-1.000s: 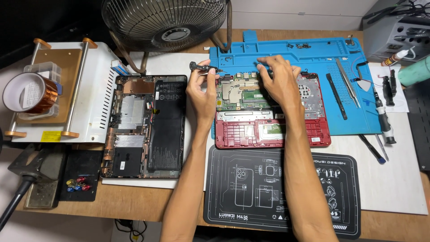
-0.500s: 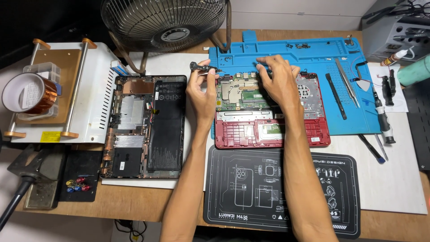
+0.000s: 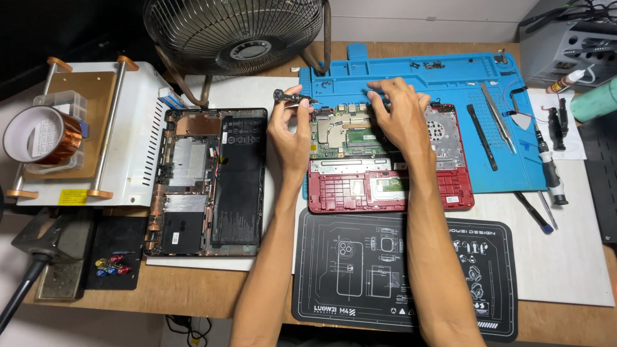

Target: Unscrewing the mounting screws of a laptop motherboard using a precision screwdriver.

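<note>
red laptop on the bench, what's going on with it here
A person has the red laptop opened up on a blue mat, its circuit board bare. The left hand pinches a small dark part at the board's upper left corner, and the right hand presses on the board's top edge. The black bottom cover lies apart to the left, and tools lie to the right.

A small yellow rectangular label (image 3: 72, 196) sits on the front edge of the white machine (image 3: 132, 160). Right of that machine, a white sticker (image 3: 243, 139) tops the black battery (image 3: 238, 186).
</note>
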